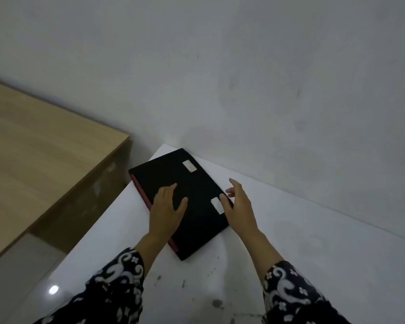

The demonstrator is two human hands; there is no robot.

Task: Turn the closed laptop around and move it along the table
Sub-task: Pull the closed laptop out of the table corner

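A closed black laptop [198, 183] with a red strip along its left edge and two pale stickers lies askew on the white table [302, 242], near the table's far left corner by the wall. My left hand [167, 205] lies flat on the lid near the red edge, fingers spread. At the laptop's right edge is my right hand [237, 205], fingers apart, thumb on the lid by the nearer sticker. Whether its fingers touch the laptop's side I cannot tell.
A grey wall [267, 78] runs close behind the table. A light wooden desk [33, 148] stands to the left, across a gap of floor. The white tabletop shows dark smudges [216, 302] near me, and its left edge [98, 230] is close to the laptop.
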